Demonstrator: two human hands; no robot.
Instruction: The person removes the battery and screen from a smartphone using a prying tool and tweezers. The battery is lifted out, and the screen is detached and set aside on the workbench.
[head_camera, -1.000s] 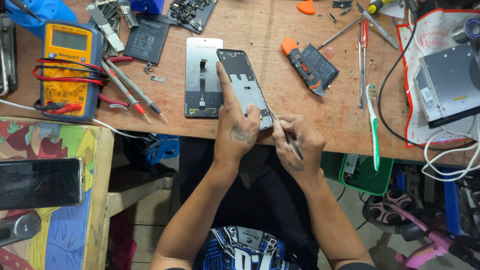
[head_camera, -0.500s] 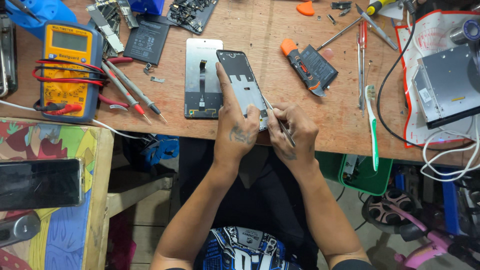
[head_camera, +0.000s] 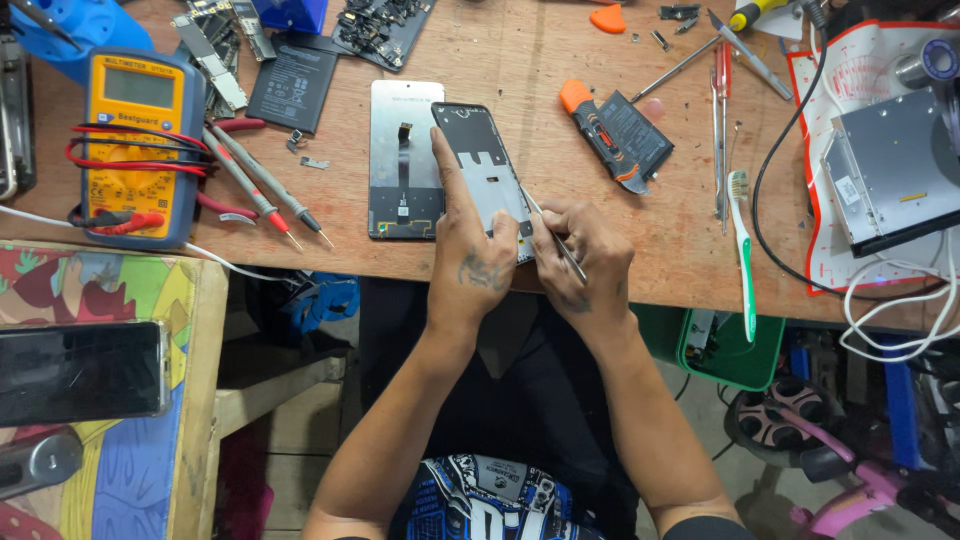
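Observation:
My left hand (head_camera: 470, 250) grips an opened phone frame (head_camera: 482, 165) on the wooden workbench (head_camera: 560, 120), with its index finger stretched along the frame's left edge. Its lower end is hidden under my hands. My right hand (head_camera: 583, 258) holds thin metal tweezers (head_camera: 553, 238), whose tip touches the frame's right side. A detached phone screen panel (head_camera: 404, 160) lies flat just left of the frame.
A yellow multimeter (head_camera: 135, 140) with red and black probes lies at the left. A battery (head_camera: 293, 88), circuit boards, an orange-handled tool with a black battery (head_camera: 620, 135), screwdrivers, a toothbrush (head_camera: 745, 255) and a metal drive (head_camera: 890, 170) are spread about. A dark phone (head_camera: 80, 372) rests on a colourful side table.
My right hand has moved up from the bench edge to the phone frame, bringing the tweezers' tip onto its right side. My left hand keeps its hold.

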